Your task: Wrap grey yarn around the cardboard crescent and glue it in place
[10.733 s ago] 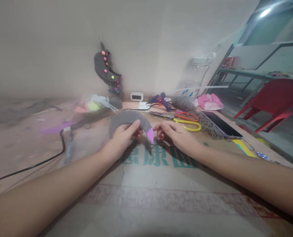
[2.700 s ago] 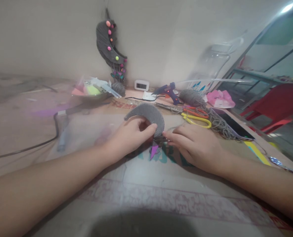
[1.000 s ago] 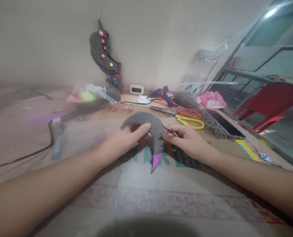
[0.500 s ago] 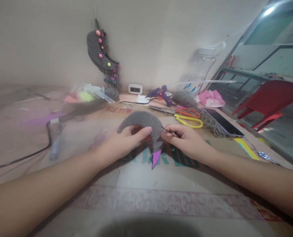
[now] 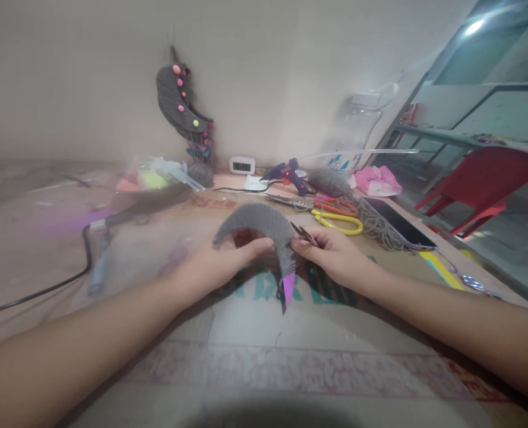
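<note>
A crescent wrapped in grey yarn (image 5: pixel 268 219) is held up over the cardboard, its lower tip bare and purple. My left hand (image 5: pixel 239 255) is closed on its inner curve, the thumb across the front near the right side. My right hand (image 5: pixel 330 249) is closed at the crescent's right edge, pinching a small dark pointed tool (image 5: pixel 304 233) with two narrow tips, perhaps thread snips. Most of that tool is hidden in the fingers.
Yellow-and-orange-handled scissors (image 5: pixel 337 221), a blue glue gun (image 5: pixel 288 173), loose grey yarn (image 5: pixel 379 223) and a phone (image 5: pixel 400 223) lie behind and right. A bowl (image 5: pixel 152 193), small clock (image 5: pixel 242 165) and bottle (image 5: pixel 357 128) stand farther back. A decorated crescent (image 5: pixel 174 95) hangs on the wall.
The crescent has turned slightly, its purple tip swinging right. Two narrow tips of the tool now show apart in my right hand, where one thin dark line showed before.
</note>
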